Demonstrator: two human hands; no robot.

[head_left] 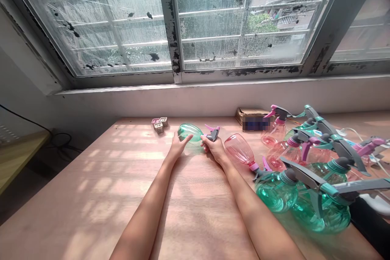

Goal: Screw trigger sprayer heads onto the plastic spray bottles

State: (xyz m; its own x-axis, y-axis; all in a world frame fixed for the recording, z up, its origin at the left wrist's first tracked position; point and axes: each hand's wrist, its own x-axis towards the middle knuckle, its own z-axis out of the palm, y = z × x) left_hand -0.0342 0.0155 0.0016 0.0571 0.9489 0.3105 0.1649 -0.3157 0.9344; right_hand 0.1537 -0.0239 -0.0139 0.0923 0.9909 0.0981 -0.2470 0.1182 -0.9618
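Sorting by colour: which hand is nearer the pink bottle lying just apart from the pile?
Right. The right hand sits just left of the pink bottle, gripping the spray head; the left hand is farther left, on the green bottle.

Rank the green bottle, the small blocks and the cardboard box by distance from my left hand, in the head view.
1. Green bottle, touching the left hand.
2. Small blocks, back and to its left.
3. Cardboard box, far right by the wall.
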